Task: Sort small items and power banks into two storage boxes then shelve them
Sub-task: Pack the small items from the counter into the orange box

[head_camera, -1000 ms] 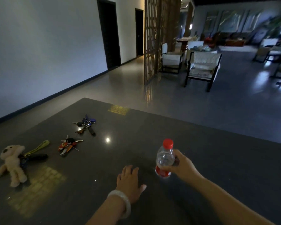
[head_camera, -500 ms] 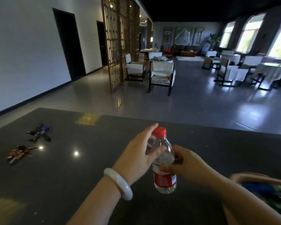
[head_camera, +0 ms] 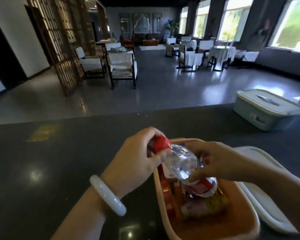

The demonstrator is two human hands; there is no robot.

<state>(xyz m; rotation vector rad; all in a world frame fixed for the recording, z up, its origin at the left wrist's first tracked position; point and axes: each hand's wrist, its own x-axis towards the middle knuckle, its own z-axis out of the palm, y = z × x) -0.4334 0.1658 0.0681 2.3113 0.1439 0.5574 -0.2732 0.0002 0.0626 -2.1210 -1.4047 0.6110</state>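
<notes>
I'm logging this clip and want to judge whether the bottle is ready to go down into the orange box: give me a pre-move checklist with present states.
1. Clear plastic water bottle with red cap held by both hands: ok; left hand grips the cap end, right hand grips the body.
2. Cap on: ok.
3. Bottle above open orange plastic storage box: ok.
4. Free room in the box: cannot tell; blurred items already lie inside.
5. White lid out of the way: ok, beside the box.
6. Pale green lidded box closed: ok.
</notes>
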